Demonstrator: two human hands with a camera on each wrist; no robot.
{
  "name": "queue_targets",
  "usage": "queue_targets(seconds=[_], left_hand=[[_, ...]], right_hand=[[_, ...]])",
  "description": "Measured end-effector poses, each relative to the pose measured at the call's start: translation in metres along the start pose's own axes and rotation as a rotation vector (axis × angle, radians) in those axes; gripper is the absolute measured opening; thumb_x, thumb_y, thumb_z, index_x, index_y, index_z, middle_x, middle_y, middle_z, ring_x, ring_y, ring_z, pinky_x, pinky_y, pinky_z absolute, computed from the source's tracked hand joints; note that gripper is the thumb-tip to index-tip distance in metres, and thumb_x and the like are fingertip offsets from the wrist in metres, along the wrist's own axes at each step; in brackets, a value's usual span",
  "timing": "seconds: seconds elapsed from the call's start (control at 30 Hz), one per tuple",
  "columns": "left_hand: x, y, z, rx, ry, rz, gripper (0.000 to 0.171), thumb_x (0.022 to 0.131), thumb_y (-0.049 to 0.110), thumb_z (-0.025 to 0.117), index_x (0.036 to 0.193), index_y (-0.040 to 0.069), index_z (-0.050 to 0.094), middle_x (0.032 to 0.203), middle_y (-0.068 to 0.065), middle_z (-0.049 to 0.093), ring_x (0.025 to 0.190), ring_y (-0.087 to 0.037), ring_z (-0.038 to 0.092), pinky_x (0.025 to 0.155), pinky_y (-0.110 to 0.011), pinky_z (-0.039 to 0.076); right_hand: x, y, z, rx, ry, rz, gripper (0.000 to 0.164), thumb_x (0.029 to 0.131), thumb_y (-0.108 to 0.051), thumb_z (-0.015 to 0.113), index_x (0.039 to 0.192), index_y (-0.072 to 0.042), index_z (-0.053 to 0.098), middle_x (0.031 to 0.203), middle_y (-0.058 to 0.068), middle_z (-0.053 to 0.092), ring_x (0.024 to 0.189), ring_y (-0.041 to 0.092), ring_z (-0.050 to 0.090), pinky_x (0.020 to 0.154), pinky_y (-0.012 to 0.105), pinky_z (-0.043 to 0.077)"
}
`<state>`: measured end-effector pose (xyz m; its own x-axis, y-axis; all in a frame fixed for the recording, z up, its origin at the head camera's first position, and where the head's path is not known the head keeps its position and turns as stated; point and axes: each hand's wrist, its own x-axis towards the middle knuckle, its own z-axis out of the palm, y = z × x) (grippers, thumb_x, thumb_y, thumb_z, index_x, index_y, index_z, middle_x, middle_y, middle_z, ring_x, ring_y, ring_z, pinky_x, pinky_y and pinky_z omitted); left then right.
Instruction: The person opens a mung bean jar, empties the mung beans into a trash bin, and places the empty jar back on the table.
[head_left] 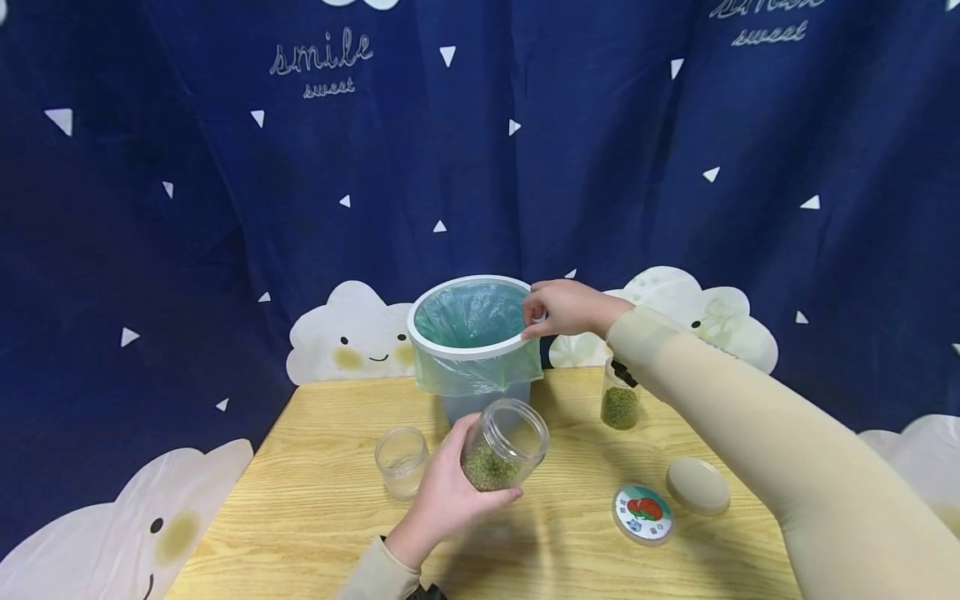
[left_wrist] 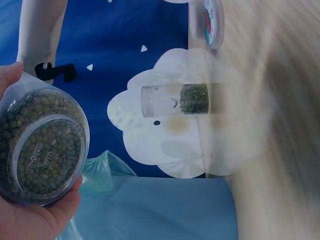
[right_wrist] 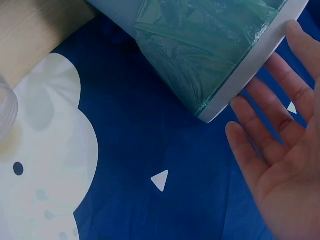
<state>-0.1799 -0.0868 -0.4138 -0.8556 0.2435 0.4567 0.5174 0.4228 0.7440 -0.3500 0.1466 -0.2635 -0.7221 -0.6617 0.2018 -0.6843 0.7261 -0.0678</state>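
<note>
Bin (head_left: pixel 474 354), lower part hidden behind the jar (head_left: pixel 493 460)

Light wood-grain tabletop (head_left: pixel 337 525), clear round jar (head_left: pixel 402 468) left, blue-grey bin (head_left: pixel 472 353) with green plastic liner (head_left: pixel 480 380) rear, clear bean jar (head_left: pixel 610 388) rear right, tomato-print white round lid (head_left: pixel 643 515), beige round lid (head_left: pixel 697 486) beside it.
</note>
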Motion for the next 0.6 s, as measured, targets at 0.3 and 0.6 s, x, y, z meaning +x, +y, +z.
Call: queue_targets(seconds=[0.3, 0.6], left_hand=[[0.009, 0.006, -0.019, 0.08, 0.058, 0.045, 0.09, 0.056, 0.042, 0.092, 0.133, 0.029, 0.048, 0.124, 0.01, 0.045, 0.117, -0.013, 0.048, 0.101, -0.043, 0.043], [0.024, 0.017, -0.041, 0.102, 0.089, 0.036, 0.087, 0.056, 0.031, 0.094, 0.131, 0.032, 0.049, 0.124, 0.008, 0.047, 0.116, -0.011, 0.048, 0.102, -0.042, 0.043]], right_hand=[[-0.002, 0.0, 0.0, 0.005, 0.011, -0.014, 0.022, 0.08, -0.041, 0.076, 0.08, -0.021, 0.067, 0.088, 0.004, 0.061, 0.077, 0.014, 0.053, 0.074, 0.032, 0.046], [-0.003, -0.002, -0.001, 0.005, 0.004, 0.002, 0.023, 0.081, -0.043, 0.075, 0.081, -0.021, 0.067, 0.09, 0.002, 0.061, 0.079, 0.014, 0.054, 0.076, 0.032, 0.047]])
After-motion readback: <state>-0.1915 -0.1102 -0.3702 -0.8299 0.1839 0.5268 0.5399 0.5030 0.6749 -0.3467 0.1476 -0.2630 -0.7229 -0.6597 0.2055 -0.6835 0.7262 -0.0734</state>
